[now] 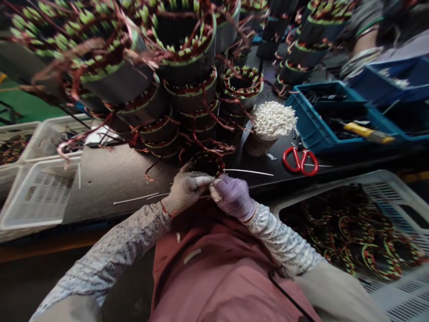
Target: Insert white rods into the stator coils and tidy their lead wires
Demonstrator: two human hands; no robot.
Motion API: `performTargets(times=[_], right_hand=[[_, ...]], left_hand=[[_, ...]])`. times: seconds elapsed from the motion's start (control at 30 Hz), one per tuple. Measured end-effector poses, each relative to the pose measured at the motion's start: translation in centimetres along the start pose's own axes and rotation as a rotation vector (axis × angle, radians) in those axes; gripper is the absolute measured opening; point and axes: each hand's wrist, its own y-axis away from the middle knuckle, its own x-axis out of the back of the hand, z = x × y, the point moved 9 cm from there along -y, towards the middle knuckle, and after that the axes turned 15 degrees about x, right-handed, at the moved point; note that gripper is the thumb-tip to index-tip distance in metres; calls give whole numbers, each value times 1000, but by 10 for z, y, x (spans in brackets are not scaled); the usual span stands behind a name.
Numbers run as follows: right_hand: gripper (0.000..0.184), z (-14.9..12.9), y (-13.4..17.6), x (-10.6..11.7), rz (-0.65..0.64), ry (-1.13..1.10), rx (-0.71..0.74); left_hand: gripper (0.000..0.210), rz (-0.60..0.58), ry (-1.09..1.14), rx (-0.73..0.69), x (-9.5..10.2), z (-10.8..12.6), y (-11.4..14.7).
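A motor stator (206, 162), ring-shaped and wound with copper wire, lies at the table's front edge. My left hand (184, 190), in a pale glove, is closed against its near left side, with thumb and forefinger reaching to the front rim. There my right hand (234, 197), in a purple glove, meets it, its fingers pinched together. What the right fingertips hold is too small and covered to make out. Just beyond the right hand, a thin white tube (248, 171) sticks out to the right; whether it is held or lies on the table, I cannot tell.
Tall stator stacks (191, 94) with loose copper leads stand behind. To the right are a cup of white tubes (273, 120), red-handled scissors (300, 161) and a blue bin (311, 120) with a yellow-handled cutter (368, 133). A crate (385, 179) holds stators. A co-worker's arm (367, 40) shows.
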Motion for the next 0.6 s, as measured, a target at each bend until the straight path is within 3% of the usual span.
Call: performTargets(times=[0.1, 0.13, 0.2, 0.3, 0.4, 0.5, 0.6], right_hand=[[22, -28, 12, 27, 20, -113, 221], [19, -28, 12, 36, 51, -171, 210], [18, -8, 3, 45, 174, -361, 11], [28, 37, -20, 22, 364, -775, -428], [29, 57, -27, -6, 447, -942, -631], [28, 57, 7, -14, 479, -877, -671], [39, 37, 28, -22, 289, -642, -474]], left_hand=[[20, -12, -41, 16, 0, 0, -2], [21, -18, -66, 2, 0, 1, -3], [21, -62, -133, -40, -4, 5, -4], [25, -123, -243, -61, -9, 9, -3], [26, -144, -399, -60, -7, 14, 6], [43, -119, -672, 53, 3, 3, 15], [49, -246, -853, 178, 11, -16, 17]])
